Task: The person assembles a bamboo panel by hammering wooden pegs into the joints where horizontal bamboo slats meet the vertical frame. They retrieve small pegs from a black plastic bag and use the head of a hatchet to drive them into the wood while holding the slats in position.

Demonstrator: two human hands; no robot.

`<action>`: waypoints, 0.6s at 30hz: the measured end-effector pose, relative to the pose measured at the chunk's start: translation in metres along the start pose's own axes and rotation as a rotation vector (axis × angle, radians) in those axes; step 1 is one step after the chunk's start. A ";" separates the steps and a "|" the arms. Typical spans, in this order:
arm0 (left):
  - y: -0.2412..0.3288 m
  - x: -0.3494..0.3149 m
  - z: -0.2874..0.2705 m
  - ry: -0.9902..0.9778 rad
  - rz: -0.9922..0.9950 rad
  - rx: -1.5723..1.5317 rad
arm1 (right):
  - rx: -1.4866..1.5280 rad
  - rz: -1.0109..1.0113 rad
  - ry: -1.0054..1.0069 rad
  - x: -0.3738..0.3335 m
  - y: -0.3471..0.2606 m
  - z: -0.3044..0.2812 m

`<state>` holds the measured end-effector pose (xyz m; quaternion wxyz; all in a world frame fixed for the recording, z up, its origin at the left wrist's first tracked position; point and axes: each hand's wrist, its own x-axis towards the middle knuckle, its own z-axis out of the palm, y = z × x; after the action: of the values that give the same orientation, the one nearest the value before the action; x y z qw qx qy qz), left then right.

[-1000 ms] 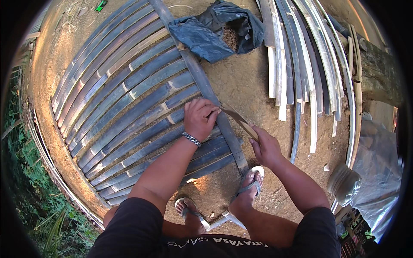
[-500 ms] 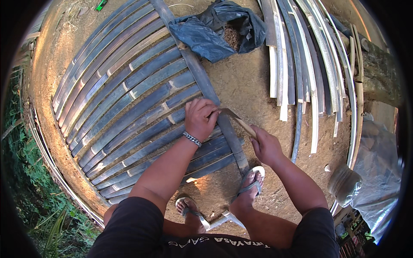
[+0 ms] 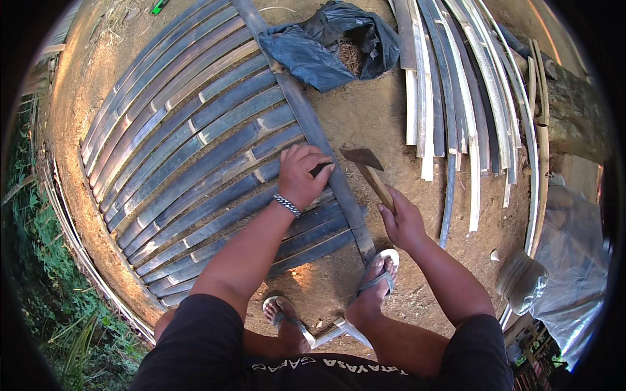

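My right hand (image 3: 405, 220) is closed round the wooden handle of a hammer (image 3: 375, 186), whose flat dark metal head (image 3: 362, 158) is up off the crossbar, a little to its right. My left hand (image 3: 302, 174) rests over the slats of a bamboo panel (image 3: 228, 150), beside the dark bamboo crossbar (image 3: 319, 140) along its right edge. The thumb and fingers are pinched round a small dark piece, mostly hidden; I cannot make out what it is. The slats lie side by side with narrow gaps.
A dark plastic bag (image 3: 306, 55) holding thin brown pieces lies beyond the panel. Long split bamboo strips (image 3: 479, 98) are spread at the right. My sandalled feet (image 3: 375, 280) stand near the crossbar's near end. Clear plastic sheeting (image 3: 567, 260) lies at far right; green plants grow at left.
The hammer head has lifted off the crossbar beside my left fingers and swung to the right. My left hand has hardly moved, and the dark piece at its fingertips now shows.
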<state>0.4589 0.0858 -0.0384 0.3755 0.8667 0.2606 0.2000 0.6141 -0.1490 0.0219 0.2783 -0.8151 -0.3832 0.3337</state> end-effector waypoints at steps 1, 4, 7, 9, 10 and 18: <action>0.000 -0.001 -0.001 0.031 -0.027 -0.064 | 0.003 0.015 0.005 -0.001 0.002 -0.001; -0.004 0.002 -0.008 0.146 -0.109 -0.171 | 0.027 0.051 0.015 -0.004 0.006 -0.004; -0.023 0.035 -0.014 0.256 -0.100 -0.040 | 0.048 0.069 0.010 -0.008 0.006 -0.006; -0.039 0.073 -0.018 0.250 0.001 0.163 | 0.026 0.059 -0.010 -0.009 0.006 -0.004; -0.044 0.092 -0.016 0.239 0.042 0.256 | 0.007 0.041 -0.018 -0.010 0.005 -0.005; -0.058 0.148 -0.008 -0.102 -0.057 0.686 | -0.118 -0.197 -0.032 0.004 -0.041 -0.022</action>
<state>0.5534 0.2130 -0.0542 0.0803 0.9437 0.3174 0.0466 0.6144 -0.1272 0.0631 0.2551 -0.7831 -0.4849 0.2943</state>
